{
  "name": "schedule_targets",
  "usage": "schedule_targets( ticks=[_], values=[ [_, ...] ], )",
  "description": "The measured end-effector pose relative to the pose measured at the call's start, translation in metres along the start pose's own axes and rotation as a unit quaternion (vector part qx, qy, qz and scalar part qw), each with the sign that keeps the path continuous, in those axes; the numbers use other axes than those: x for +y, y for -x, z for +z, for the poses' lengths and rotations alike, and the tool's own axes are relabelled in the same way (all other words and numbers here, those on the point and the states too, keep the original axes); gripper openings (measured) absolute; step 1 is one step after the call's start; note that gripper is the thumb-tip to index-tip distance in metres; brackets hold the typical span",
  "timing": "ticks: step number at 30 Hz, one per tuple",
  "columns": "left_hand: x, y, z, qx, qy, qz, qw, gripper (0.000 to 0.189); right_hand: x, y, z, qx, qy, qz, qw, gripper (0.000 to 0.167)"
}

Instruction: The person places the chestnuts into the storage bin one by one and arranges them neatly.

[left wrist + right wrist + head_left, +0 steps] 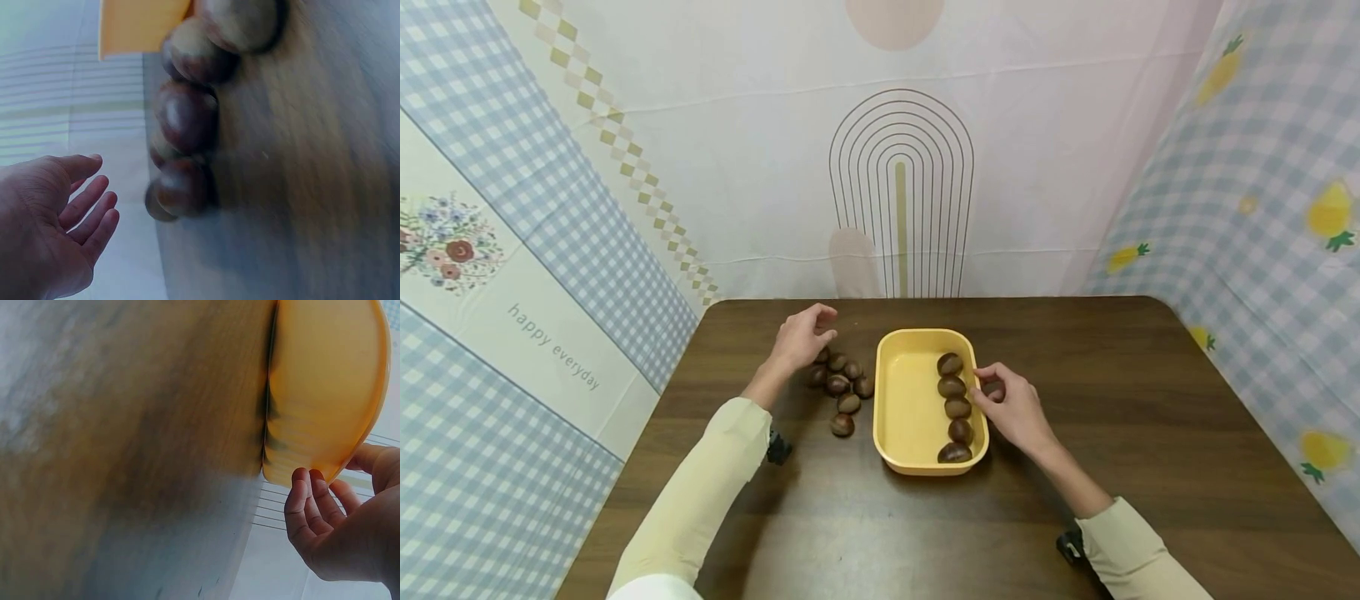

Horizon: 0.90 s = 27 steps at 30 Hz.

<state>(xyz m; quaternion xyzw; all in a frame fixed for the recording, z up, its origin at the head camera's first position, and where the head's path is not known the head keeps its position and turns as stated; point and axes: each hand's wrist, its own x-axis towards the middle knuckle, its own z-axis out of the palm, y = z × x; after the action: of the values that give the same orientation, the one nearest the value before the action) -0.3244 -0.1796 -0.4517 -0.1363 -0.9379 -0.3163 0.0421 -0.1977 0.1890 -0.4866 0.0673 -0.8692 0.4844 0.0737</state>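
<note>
Lying at about five o'clock from the left hand (803, 337), the loose chestnuts (838, 384) are much nearer to it than to the right hand (1013, 406), with twelve o'clock taken as the far edge of the tabletop (1097, 392). From the right hand they lie at nine o'clock, well apart, with the yellow tub (910, 408) between. They form an uneven bunch running roughly from eleven to five o'clock, and most look too rounded to show a clear long axis. The outermost one toward three o'clock sits just beside the tub's wall; contact there is hard to judge.

The left hand hovers at the bunch's eleven o'clock side with its fingers loosely spread, and its wrist view shows nothing in the grasp and a gap between fingertips and nuts. The tub lies at about four o'clock from it, so the bunch sits close to the line between the two.

The tub's long axis points from twelve to six. Inside, a row of five chestnuts (957, 407) follows its three o'clock wall, most of them lying crosswise, leaving bare floor toward nine. The right hand pinches the rim on that three o'clock side, fingers curled outside the wall; whether anything else is tucked beneath the hand, I cannot tell.
</note>
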Motion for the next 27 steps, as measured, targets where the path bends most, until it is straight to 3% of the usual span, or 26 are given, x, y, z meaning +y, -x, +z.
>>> schedule_targets(
  ticks=[8, 27],
  values=[
    [-0.021, 0.009, -0.002, 0.007, 0.004, -0.024, 0.9997, 0.038, 0.0, 0.001, 0.0, -0.004, 0.003, -0.005, 1.0, 0.028],
    [-0.039, 0.024, 0.006, -0.028, -0.012, -0.027, 0.9992, 0.039, 0.0, 0.0, 0.001, 0.002, 0.003, -0.004, 1.0, 0.027]
  ],
)
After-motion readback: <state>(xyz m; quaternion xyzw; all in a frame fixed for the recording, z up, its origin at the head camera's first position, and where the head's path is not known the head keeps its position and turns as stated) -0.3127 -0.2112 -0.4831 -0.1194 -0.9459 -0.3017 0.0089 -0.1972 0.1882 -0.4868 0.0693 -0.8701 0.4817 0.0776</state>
